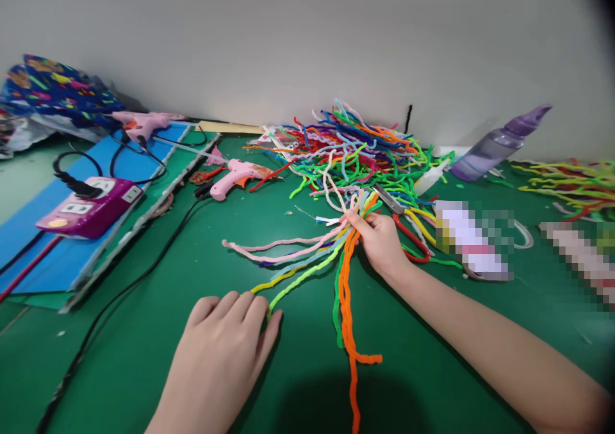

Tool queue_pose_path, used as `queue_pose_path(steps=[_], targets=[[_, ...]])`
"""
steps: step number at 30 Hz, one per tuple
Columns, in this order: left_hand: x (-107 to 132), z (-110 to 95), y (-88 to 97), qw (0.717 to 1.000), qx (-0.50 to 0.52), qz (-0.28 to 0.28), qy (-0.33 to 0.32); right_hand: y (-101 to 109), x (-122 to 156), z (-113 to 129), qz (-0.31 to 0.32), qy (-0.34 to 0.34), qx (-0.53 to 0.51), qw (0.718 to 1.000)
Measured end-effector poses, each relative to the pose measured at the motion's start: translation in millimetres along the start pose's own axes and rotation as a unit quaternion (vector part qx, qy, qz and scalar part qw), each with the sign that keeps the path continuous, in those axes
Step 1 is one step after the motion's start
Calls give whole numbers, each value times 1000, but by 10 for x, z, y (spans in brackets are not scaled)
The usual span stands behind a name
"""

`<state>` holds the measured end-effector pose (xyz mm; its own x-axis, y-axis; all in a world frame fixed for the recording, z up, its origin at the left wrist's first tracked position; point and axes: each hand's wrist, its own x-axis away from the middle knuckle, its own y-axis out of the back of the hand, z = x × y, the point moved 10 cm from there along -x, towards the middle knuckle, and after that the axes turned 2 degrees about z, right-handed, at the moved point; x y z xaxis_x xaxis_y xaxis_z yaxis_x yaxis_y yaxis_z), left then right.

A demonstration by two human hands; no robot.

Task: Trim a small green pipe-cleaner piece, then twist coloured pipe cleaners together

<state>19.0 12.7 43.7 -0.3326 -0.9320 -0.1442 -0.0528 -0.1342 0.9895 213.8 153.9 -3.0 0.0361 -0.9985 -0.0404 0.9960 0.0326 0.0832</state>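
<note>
My right hand point(377, 239) is closed around a bundle of pipe cleaners, gripping them near one end between thumb and fingers. Orange pipe cleaners point(346, 293) hang from it toward me, with a green one point(338, 306) alongside. Pink pipe cleaners point(283, 245) fan out to the left. My left hand point(230, 331) has its fingers bent and closed at the free ends of a light green pipe cleaner point(305, 273) and a yellow one point(276, 281); its fingertips are partly hidden. Scissors with red handles point(417, 255) lie just beyond my right hand.
A large heap of coloured pipe cleaners point(355, 152) lies by the wall. At left are a pink glue gun point(237, 176), another glue gun point(144, 125) and a purple power strip point(91, 210) with cables. A purple bottle point(494, 146) and a white glue bottle point(430, 178) stand right of the heap.
</note>
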Motion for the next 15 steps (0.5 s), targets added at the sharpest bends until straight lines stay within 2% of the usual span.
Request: queue_pose_path(steps=[2,5,11,15], targets=[[-27,-10,-83,1000,-7,21,-3,12,-10,-14,-2,1,-3,1000],[-22,-14,-121,1000,-3,23,-18,29,-40,-66,-4,-7,-19,1000],[124,-160,39,996,24,-28,-86,65,-90,-138,-19,-8,-41,999],[194,-353,17,989,39,-7,-144,93,-86,-144,-32,-7,-19,999]])
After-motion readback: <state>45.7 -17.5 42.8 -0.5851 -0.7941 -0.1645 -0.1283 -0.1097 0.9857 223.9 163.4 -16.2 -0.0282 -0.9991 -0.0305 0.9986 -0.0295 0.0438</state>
